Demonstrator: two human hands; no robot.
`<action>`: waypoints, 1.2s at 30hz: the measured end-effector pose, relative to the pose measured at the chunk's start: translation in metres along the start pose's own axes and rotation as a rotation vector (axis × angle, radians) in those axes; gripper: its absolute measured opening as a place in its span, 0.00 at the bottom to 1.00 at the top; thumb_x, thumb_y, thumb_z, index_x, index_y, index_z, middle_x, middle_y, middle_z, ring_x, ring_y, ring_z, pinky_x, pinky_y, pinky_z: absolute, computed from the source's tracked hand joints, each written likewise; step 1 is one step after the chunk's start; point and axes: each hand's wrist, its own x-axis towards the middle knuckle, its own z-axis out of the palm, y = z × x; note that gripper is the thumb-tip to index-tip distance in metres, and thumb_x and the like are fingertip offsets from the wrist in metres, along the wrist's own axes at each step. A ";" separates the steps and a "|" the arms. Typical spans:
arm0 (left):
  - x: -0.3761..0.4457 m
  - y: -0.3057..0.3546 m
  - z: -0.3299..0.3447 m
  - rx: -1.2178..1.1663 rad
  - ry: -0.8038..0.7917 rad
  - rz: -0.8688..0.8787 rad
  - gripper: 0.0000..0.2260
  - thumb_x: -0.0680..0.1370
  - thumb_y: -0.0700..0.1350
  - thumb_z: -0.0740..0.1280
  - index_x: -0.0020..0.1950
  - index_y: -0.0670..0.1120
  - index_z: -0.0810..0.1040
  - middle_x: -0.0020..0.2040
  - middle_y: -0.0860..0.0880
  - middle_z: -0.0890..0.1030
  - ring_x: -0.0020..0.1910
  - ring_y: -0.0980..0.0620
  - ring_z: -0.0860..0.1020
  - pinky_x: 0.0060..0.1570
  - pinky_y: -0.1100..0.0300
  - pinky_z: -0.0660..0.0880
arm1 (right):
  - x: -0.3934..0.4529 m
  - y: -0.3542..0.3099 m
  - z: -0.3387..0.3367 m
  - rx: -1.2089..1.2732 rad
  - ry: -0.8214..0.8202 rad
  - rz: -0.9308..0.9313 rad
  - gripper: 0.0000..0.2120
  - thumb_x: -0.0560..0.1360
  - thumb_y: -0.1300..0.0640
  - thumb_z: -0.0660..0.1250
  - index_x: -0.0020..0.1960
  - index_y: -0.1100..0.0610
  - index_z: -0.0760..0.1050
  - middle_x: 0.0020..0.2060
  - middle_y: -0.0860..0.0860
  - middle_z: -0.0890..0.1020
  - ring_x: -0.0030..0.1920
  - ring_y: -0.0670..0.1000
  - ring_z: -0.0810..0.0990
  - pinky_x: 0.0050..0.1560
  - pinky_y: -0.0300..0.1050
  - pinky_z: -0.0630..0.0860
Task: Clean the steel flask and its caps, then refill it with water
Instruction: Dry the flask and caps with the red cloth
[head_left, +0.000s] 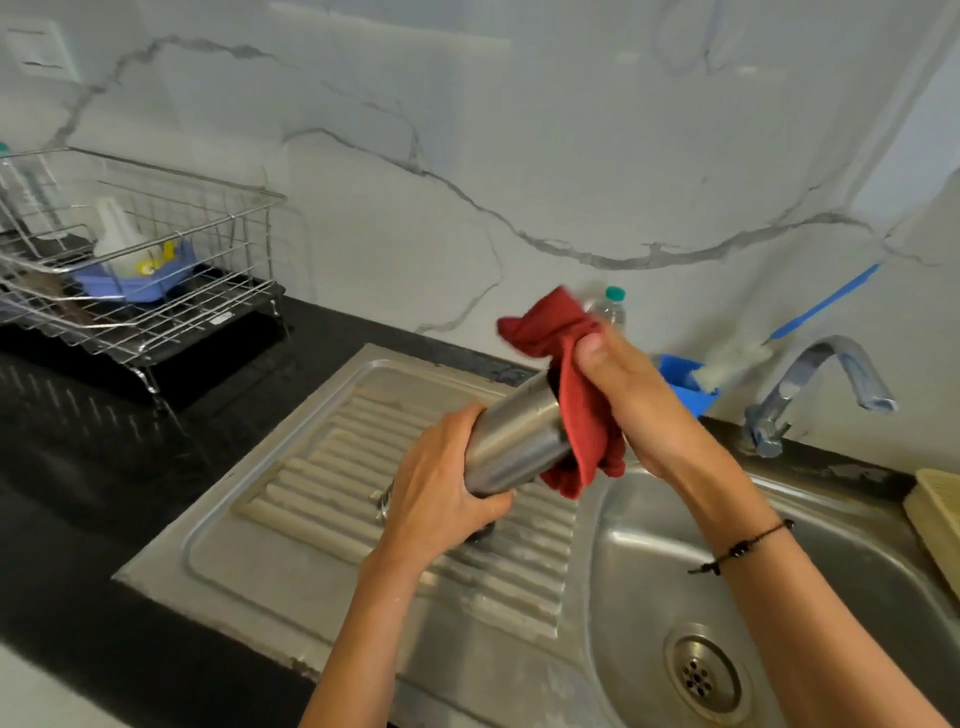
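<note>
Head view. I see the steel flask (511, 441) held tilted above the ribbed draining board (322, 499), its far end pointing up and toward the back wall. Left hand (441, 493) has its fingers curled round the flask's lower body, thumb underneath. Right hand (618, 389) grips a red cloth (576, 395) bunched over the flask's upper end; fingers closed on the cloth, thumb on top. I can't tell whether the mouth of the flask is open or capped under the cloth. A thin black cord bracelet (743, 545) sits on the right wrist.

A small dark item (480, 535) lies on the draining board just below the left hand, mostly hidden; can't identify it.

Sink bowl (649, 561) to the right, with the drain (698, 675) near the bottom edge. Tap (815, 389) behind the bowl. Blue tub (685, 384) against the wall holds a brush with a blue handle (826, 304). Clear bottle with green cap (613, 304) stands behind the cloth. Wire dish rack (130, 270) on the black desk (78, 467) at far left.
</note>
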 end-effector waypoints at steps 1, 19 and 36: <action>-0.001 -0.003 -0.002 -0.003 0.001 -0.023 0.38 0.62 0.52 0.77 0.67 0.51 0.64 0.57 0.52 0.74 0.49 0.57 0.71 0.46 0.61 0.69 | -0.001 -0.002 0.009 -0.092 -0.060 -0.010 0.15 0.74 0.39 0.56 0.57 0.40 0.73 0.52 0.41 0.80 0.55 0.44 0.77 0.58 0.40 0.74; -0.068 -0.037 -0.055 -0.329 0.025 -0.292 0.35 0.62 0.51 0.77 0.60 0.63 0.61 0.55 0.64 0.71 0.54 0.70 0.72 0.48 0.74 0.70 | 0.022 0.021 0.102 0.183 0.261 0.081 0.15 0.79 0.45 0.57 0.49 0.54 0.77 0.43 0.51 0.82 0.45 0.48 0.82 0.52 0.46 0.78; -0.097 -0.042 -0.035 -0.585 0.169 -0.523 0.34 0.62 0.50 0.77 0.58 0.67 0.60 0.60 0.56 0.73 0.57 0.58 0.76 0.49 0.65 0.75 | -0.034 0.045 0.108 0.161 0.165 0.253 0.21 0.76 0.37 0.53 0.51 0.50 0.77 0.49 0.55 0.82 0.51 0.55 0.81 0.56 0.57 0.77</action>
